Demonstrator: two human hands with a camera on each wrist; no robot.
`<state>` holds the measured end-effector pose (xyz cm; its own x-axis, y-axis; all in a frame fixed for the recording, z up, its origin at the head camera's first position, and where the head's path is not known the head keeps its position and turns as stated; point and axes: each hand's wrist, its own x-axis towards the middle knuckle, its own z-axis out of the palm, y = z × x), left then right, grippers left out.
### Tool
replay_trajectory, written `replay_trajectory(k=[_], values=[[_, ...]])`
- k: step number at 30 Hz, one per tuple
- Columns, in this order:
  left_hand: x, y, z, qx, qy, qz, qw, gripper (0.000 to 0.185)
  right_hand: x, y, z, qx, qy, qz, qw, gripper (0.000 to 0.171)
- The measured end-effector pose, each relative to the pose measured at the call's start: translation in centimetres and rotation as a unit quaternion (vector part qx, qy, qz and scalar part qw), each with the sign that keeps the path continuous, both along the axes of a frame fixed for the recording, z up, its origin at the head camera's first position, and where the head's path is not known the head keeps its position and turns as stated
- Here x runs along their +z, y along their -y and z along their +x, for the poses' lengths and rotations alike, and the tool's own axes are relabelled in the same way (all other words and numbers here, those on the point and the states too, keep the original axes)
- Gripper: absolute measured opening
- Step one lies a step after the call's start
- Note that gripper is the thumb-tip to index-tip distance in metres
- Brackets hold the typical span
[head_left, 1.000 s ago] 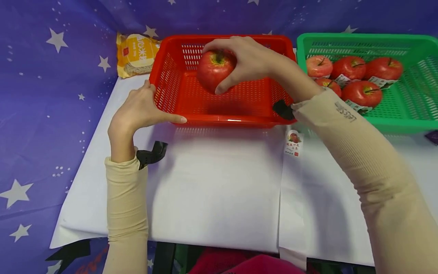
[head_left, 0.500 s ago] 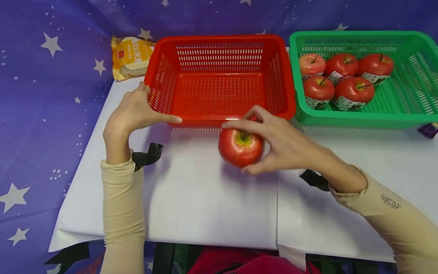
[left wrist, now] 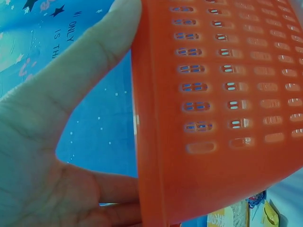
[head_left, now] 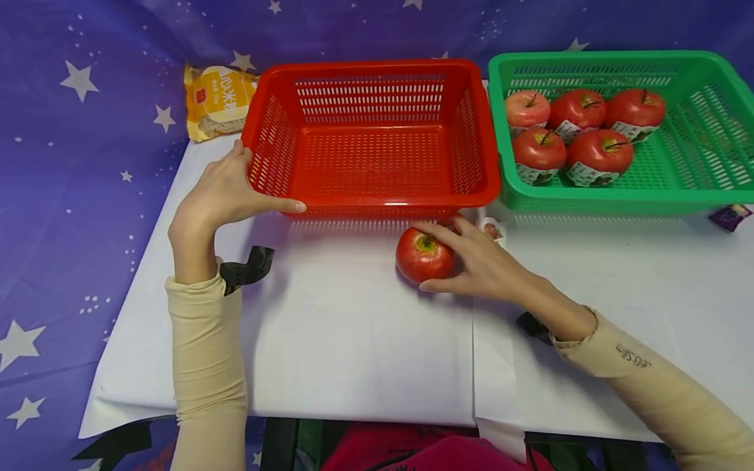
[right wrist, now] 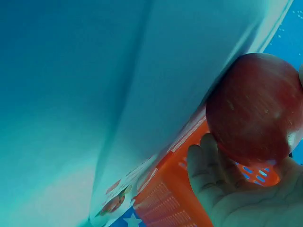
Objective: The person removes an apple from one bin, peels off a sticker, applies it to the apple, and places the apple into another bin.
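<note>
A red apple point(head_left: 425, 255) is at the white tabletop in front of the red plastic basket point(head_left: 371, 201). My right hand point(head_left: 480, 261) grips it from the right side, thumb near its front and fingers around the back. In the right wrist view the apple point(right wrist: 258, 111) sits against the fingers, close to the white surface. My left hand point(head_left: 220, 196) holds the basket's front left corner, its thumb laid along the front rim and its fingers at the left rim. The left wrist view has the thumb on the rim of the basket point(left wrist: 156, 179); the fingertips are hidden behind it.
Right of the red basket stands a green basket point(head_left: 618, 196) with several apples point(head_left: 601, 157) wearing paper labels. A yellow food packet point(head_left: 218, 101) lies behind the red basket's left side. A small purple packet point(head_left: 730, 217) and a printed label point(head_left: 490, 229) lie on the table.
My right hand has brought the apple out from above the red basket, toward me and down to the table in front. The left hand has stayed at the basket's corner.
</note>
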<state>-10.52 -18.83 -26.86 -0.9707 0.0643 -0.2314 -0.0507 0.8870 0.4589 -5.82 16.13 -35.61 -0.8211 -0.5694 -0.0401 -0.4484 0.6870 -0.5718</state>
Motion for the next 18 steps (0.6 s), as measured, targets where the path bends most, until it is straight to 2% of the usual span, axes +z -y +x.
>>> replay_trajectory(k=[4, 7, 10, 12, 15, 18], values=[[0.3, -0.4, 0.1, -0.011, -0.006, -0.006, 0.9999, 0.115, 0.3, -1.1, -0.2, -0.008, 0.021, -0.009, 1.000, 0.087], [0.8, -1.3, 0.4, -0.025, -0.016, -0.014, 0.9995, 0.117, 0.7, -2.6, -0.8, -0.036, 0.028, -0.028, 0.999, 0.077], [1.2, -2.8, 1.1, -0.057, -0.042, -0.006, 0.9975, 0.110, 0.7, -4.3, -1.4, -0.065, -0.002, -0.039, 0.997, 0.055], [1.4, -4.2, 1.7, -0.097, -0.069, 0.002, 0.9929, 0.101, 0.4, -5.1, -1.9, -0.080, -0.041, -0.032, 0.995, 0.043], [1.0, -6.8, 2.7, -0.189, -0.122, 0.018, 0.9741, 0.084, -0.3, -6.0, -2.3, -0.084, -0.097, -0.003, 0.992, 0.033], [0.3, -9.9, 3.6, -0.295, -0.158, 0.031, 0.9418, 0.070, -0.8, -6.3, -2.7, -0.075, -0.121, 0.033, 0.989, 0.036]])
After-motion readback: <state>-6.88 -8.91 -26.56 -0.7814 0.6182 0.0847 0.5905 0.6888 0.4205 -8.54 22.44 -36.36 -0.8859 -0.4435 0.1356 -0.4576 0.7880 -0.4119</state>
